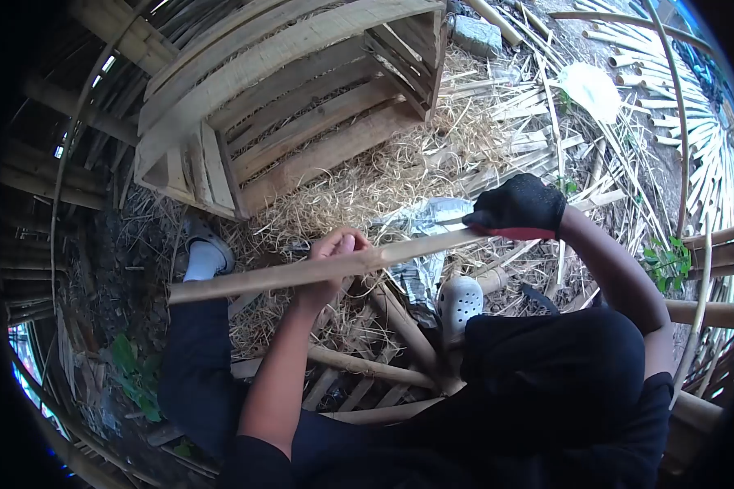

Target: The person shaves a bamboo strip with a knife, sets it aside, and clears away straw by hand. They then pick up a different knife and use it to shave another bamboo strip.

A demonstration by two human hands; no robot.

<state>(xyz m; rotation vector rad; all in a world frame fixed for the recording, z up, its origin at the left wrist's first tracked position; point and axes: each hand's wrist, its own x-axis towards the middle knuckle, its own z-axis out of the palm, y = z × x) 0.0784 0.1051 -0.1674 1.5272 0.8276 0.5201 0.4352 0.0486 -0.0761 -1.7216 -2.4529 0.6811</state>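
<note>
A long flat bamboo strip (302,274) crosses in front of me, slanting up toward the right. My left hand (334,246) is bare and curls around it near the middle, with most of its fingers behind the strip. On my right hand (518,208) is a black glove with red on the palm side. It is closed, and a thin blade like a knife's (448,222) points left out of it, just above the strip. The strip's right end meets the underside of the glove.
A slatted wooden crate (318,155) lies ahead, with pale shavings (334,204) around it. Bamboo poles (371,368) lie between my legs. A white bag (589,91) and cut bamboo pieces (669,122) lie at the upper right. A grey block (476,36) sits beyond the crate.
</note>
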